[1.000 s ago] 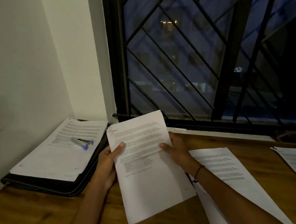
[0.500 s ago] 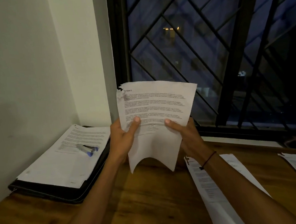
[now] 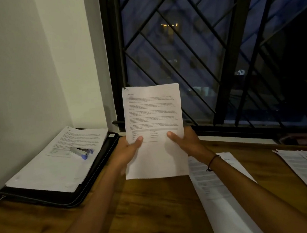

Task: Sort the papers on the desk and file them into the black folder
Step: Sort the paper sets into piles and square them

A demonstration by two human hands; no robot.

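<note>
Dim indoor corner, lit faintly, with a plain pale wall (image 3: pixel 17 73) at left meeting a narrow white pillar (image 3: pixel 80 67) beside the window. Dark-framed window (image 3: pixel 114 63) behind a black metal grille (image 3: pixel 217 50) of diagonal and upright bars, deep blue night outside with a few small warm lights (image 3: pixel 169 25) far off and a pale sill (image 3: pixel 233 138) along the bottom. Below, a wooden desk (image 3: pixel 154 210) with brown grain, running under the window and against the left wall.

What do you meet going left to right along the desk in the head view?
black folder with papers and a stapler on top → left hand → held sheet → right hand → loose papers
</note>
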